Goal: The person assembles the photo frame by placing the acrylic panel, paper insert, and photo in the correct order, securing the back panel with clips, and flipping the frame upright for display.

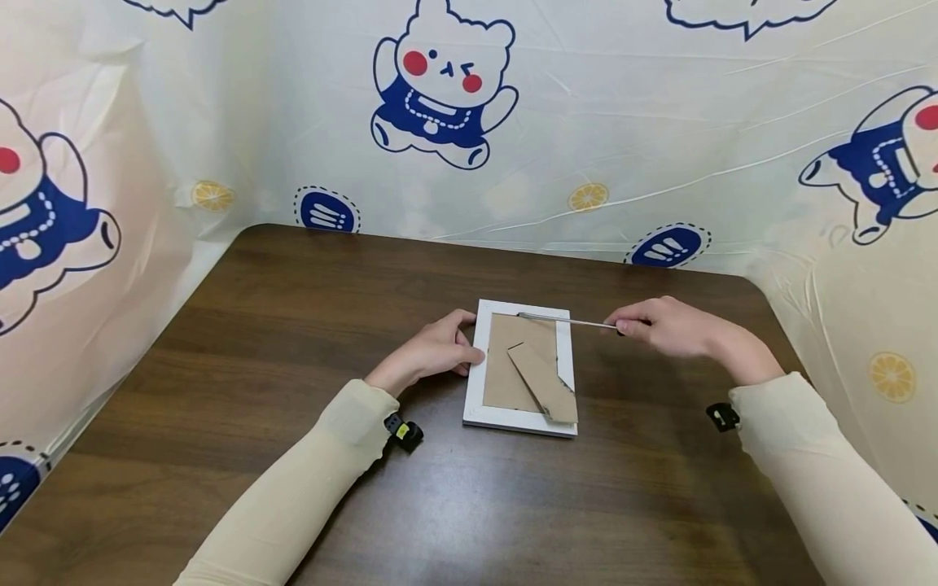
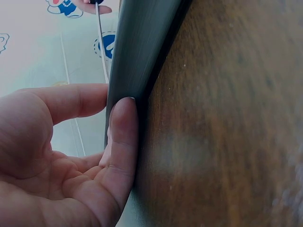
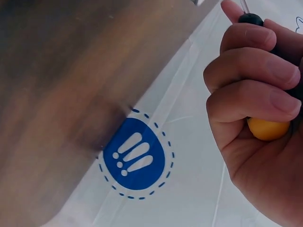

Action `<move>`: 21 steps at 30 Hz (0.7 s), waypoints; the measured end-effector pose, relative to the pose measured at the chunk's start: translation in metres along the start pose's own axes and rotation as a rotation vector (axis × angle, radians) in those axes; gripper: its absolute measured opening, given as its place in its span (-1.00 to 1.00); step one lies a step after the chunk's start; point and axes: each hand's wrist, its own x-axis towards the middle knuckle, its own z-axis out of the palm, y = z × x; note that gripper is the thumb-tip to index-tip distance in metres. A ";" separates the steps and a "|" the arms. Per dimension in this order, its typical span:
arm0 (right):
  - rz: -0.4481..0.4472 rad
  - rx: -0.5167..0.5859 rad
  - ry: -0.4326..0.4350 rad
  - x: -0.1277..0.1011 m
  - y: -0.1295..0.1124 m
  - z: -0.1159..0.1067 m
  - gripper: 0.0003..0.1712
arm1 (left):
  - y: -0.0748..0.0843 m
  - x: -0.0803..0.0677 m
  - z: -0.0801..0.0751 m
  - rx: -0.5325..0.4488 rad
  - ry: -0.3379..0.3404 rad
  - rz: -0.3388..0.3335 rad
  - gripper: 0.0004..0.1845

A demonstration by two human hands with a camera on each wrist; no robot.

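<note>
Both cream sleeves [image 1: 308,480] came in from the bottom edge of the head view, each with a little black strap gadget at the wrist. Just past them sat the white picture frame [image 1: 522,419], lying face down on the dark wood table [image 1: 293,342], roughly in the middle, with its brown cardboard backing [image 1: 516,358] up and the fold-out stand [image 1: 542,382] angled across it.

Left hand [image 1: 432,352] was on the frame's left edge — the wrist view showed the fingers [image 2: 124,132] fairly straight and pressed flat against the side of the frame, thumb up over the top, not really wrapped around anything.

Right hand [image 1: 670,325] was off to the frame's right, fingers curled tight round a screwdriver [image 1: 567,321]. The right wrist view showed a black and yellow handle [image 3: 267,127] buried in the fist. The thin metal shaft reached left over the frame's far edge — tip near the top of the backing, though whether it touched I couldn't tell.

Behind it all hung that cream bear-print sheet [image 1: 586,122].
</note>
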 end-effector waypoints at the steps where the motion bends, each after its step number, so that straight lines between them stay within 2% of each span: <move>1: 0.008 0.012 -0.016 0.001 -0.001 -0.003 -0.63 | 0.000 0.000 0.000 0.000 0.000 0.000 -0.20; 6: 0.014 0.017 -0.083 0.007 -0.005 -0.019 -0.64 | 0.000 0.001 0.000 0.012 -0.005 -0.004 -0.20; 10: -0.021 -0.058 -0.109 0.012 -0.012 -0.032 -0.64 | 0.000 0.001 0.000 0.025 -0.009 -0.004 -0.20; 17: -0.100 -0.215 -0.122 0.021 -0.040 -0.052 -0.65 | 0.001 0.000 0.000 0.018 -0.008 -0.002 -0.21; 21: -0.010 -0.151 -0.217 0.026 -0.052 -0.060 -0.61 | 0.001 -0.001 -0.001 0.021 -0.007 -0.005 -0.21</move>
